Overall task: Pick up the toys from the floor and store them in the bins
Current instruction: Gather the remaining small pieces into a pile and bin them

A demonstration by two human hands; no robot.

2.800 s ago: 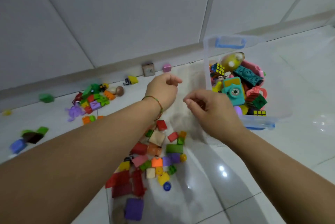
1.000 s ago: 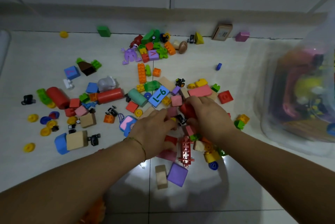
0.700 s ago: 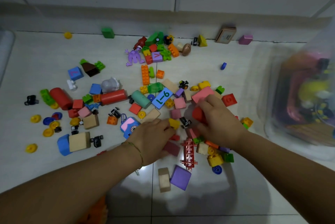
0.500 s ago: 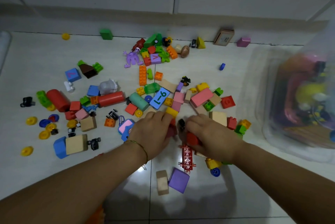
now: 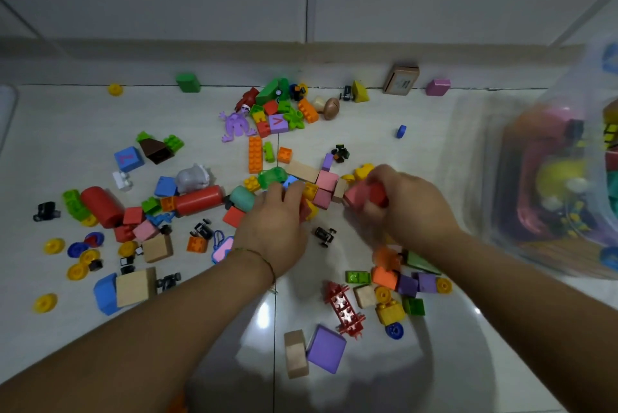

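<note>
— What takes up most of the view?

— The pale tiled floor, strewn with toys from the skirting down to the near edge.

— And the bin?

— A clear plastic bin stands at the right edge. It is blurred, and a heap of toys shows through its wall, one of them yellow.

— The hands?

— Both reach into the middle of the scatter. The right hand has its fingers curled round pink and red blocks on the side of the pile nearer the bin. The left hand, with a thin bracelet at the wrist, lies knuckles-up, fingers bent down onto the blocks just beside. I cannot tell whether it actually grips one.

— What lies around them?

— Left of the left hand, a long red cylinder lies on its side, just beside a mint-green one. Closer in, a purple square block lies against a wooden block. Near those is a red studded plate. A tiny black car sits between the two hands. Far left, several yellow wheels dot the tiles.
</note>
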